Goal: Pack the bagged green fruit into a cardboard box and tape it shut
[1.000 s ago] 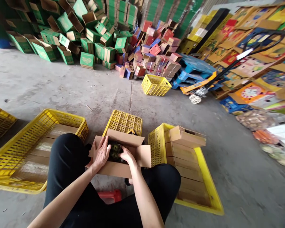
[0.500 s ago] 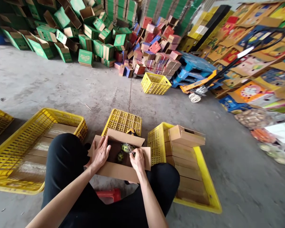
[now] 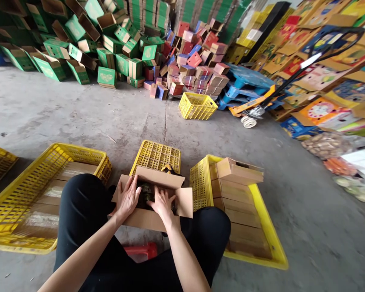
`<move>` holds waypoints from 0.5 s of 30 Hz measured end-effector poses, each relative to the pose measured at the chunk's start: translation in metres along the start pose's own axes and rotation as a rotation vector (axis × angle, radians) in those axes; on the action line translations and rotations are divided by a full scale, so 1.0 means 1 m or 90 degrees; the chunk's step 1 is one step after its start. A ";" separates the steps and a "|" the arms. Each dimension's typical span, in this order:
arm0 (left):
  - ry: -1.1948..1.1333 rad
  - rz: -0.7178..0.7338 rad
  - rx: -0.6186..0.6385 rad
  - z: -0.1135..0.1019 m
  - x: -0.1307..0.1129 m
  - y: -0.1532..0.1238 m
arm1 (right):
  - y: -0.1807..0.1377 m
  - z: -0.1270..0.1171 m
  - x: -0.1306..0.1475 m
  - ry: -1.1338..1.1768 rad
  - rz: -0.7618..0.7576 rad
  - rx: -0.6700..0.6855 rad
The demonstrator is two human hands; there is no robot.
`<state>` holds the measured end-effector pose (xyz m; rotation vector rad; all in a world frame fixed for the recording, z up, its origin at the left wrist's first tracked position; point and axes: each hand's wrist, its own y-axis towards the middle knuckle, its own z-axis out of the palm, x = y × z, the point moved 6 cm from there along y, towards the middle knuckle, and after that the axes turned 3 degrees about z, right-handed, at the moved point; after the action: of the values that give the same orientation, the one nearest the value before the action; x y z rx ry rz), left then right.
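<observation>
An open cardboard box (image 3: pixel 152 219) with its flaps up rests between my knees. My left hand (image 3: pixel 129 197) lies stretched out against the box's left flap and edge, fingers extended. Inside the box my right hand (image 3: pixel 162 202) presses down with its fingers spread, over dark green items (image 3: pixel 146 192) in clear wrapping. Their kind is hard to make out, as my hand and the box's shadow cover much of them.
A yellow crate (image 3: pixel 280 251) of cardboard boxes stands on my right, another yellow crate (image 3: pixel 79 148) with taped boxes on my left. Ahead sits an upturned yellow crate (image 3: pixel 159 154). Farther off are a small yellow crate (image 3: pixel 197 106), a pallet jack (image 3: pixel 255 106) and piled green boxes (image 3: pixel 106 76).
My right hand has moved left and deeper into the box, going from a pinch on the wrapped green items to spread fingers over them. My left hand stays on the flap.
</observation>
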<state>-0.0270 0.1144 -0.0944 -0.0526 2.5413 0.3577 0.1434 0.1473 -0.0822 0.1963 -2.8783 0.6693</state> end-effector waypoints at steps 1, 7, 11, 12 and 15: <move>0.004 0.000 0.002 0.000 0.000 0.000 | 0.003 0.005 0.008 0.005 -0.010 0.021; 0.014 0.006 0.006 0.000 0.001 -0.001 | 0.011 0.006 0.024 0.044 -0.128 0.007; -0.002 0.010 -0.003 0.001 0.001 -0.001 | 0.003 -0.017 -0.016 0.017 -0.129 -0.018; -0.006 0.009 -0.004 0.001 0.001 -0.001 | 0.001 -0.022 -0.026 0.004 -0.111 -0.032; -0.012 0.004 -0.004 0.002 0.002 0.000 | 0.000 -0.027 -0.034 -0.027 -0.073 -0.058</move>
<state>-0.0277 0.1147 -0.0967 -0.0439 2.5222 0.3666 0.1803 0.1624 -0.0650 0.3633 -2.9039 0.5178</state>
